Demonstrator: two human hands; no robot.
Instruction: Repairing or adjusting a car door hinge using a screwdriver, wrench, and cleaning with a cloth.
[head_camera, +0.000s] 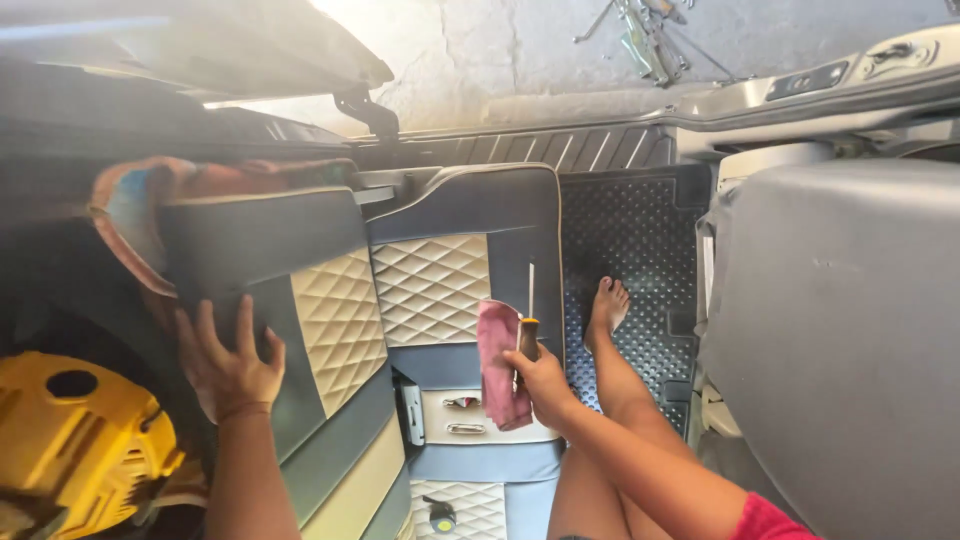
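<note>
My left hand (228, 362) lies flat with spread fingers against the grey and cream quilted seat backrest (300, 290) at the left. My right hand (543, 380) is closed on a screwdriver (529, 312) with an orange and black handle, its thin shaft pointing up. A pink cloth (498, 362) hangs beside that hand, over the seat cushion (440, 285); whether the hand also holds it is unclear. My bare foot (606, 308) rests on the black textured floor mat (640, 250).
I am inside a car with the door (850, 80) open at the upper right. The grey back of another seat (840, 340) fills the right. A yellow plastic object (70, 440) sits at the lower left. A colourful cloth (140, 195) drapes over the backrest top.
</note>
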